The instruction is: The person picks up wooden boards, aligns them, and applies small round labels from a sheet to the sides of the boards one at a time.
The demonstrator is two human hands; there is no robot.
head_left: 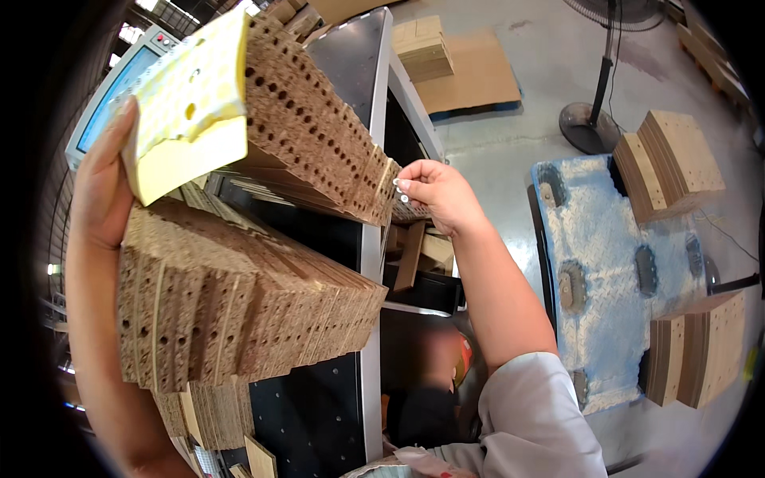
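My left hand (106,179) is wrapped round the near edge of a yellow and white patterned packet (191,119), its fingers partly hidden behind it. The packet lies against the end of an upper stack of particle boards (311,119), whose edges carry rows of drilled holes. At that stack's right end, my right hand (438,193) pinches small white round pieces (402,193) between thumb and fingers, close to the board edges. Below, a second stack of particle boards (255,303) stands on edge, also with drilled holes.
Both stacks stand on a dark machine table (319,414) with a metal edge. A monitor (119,84) is at far left. On the right floor, a blue pallet (602,287) carries board stacks (677,159). Beyond stand a fan (588,127) and boards on cardboard (470,76).
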